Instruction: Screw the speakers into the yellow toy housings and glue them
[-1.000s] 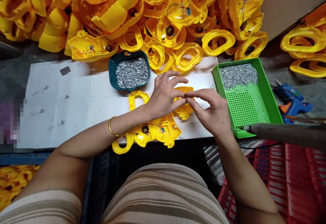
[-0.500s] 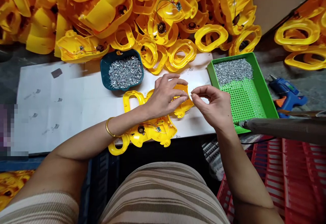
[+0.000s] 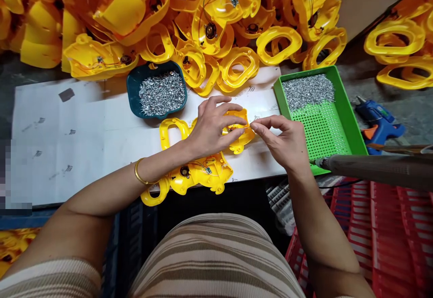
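My left hand (image 3: 216, 124) reaches over the yellow plastic shells, its fingers spread and its thumb apart from the fingertips. Close by on the right, my right hand (image 3: 282, 137) pinches thumb and forefinger together. A thin reddish strand, seemingly a wire, shows at that pinch; its ends are hard to see. Under the fingertips lies a yellow shell piece (image 3: 241, 144), partly hidden by my left hand. Nearer me, another yellow shell (image 3: 216, 178) lies hollow side up, with a round speaker (image 3: 184, 171) and a small circuit board (image 3: 208, 170) joined by wires.
A dark teal tub (image 3: 130, 95) and a green perforated tray (image 3: 352, 122) hold many small screws. Yellow shells (image 3: 118, 18) are heaped behind the white board (image 3: 43, 131). A blue glue gun (image 3: 379, 119) and a grey rod-shaped tool (image 3: 372, 166) are at right, above red crates (image 3: 389, 235).
The view has shifted slightly, moving the scene a little left. My left thumb and fingertips have parted slightly. My right hand keeps its pinch beside them.
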Available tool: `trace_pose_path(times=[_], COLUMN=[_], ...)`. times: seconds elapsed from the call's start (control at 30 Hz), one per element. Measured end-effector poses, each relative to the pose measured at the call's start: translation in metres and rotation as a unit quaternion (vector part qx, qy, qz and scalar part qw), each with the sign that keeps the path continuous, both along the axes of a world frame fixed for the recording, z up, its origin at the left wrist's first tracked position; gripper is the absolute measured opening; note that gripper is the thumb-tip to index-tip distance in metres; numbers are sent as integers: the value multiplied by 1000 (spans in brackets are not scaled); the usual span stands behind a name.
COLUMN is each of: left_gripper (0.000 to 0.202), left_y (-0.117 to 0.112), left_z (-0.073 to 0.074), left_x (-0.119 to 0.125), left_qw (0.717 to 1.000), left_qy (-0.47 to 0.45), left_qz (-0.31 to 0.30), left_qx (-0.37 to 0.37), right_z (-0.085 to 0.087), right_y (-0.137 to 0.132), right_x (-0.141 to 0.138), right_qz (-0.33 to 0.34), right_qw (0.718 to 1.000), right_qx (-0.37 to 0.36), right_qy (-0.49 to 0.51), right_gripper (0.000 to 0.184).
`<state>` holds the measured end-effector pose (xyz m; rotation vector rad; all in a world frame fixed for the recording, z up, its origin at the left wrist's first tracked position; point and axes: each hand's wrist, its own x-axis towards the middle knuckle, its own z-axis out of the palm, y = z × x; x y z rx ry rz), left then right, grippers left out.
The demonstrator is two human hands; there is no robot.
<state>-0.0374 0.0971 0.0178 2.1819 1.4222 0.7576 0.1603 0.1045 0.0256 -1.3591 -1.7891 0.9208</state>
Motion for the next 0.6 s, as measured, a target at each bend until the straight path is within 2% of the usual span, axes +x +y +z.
trace_pose_path(times=[0.23, 0.47, 0.6], left_gripper=[15, 14, 13], left_y=[1, 3, 4], left_z=[0, -4, 0], left_x=[8, 5, 6], left_qw=[998, 994, 992], left_qy=[-55, -85, -82], left_qz=[10, 19, 36], left_qx=[-1, -65, -91], right_z=[3, 3, 2], right_y=[1, 3, 2], right_x=[0, -3, -3], right_qz=[6, 29, 36], right_qw=[1000, 1000, 999], right_qx=[-1, -6, 20], right_qy=[12, 1, -33], right_gripper=[30, 43, 40])
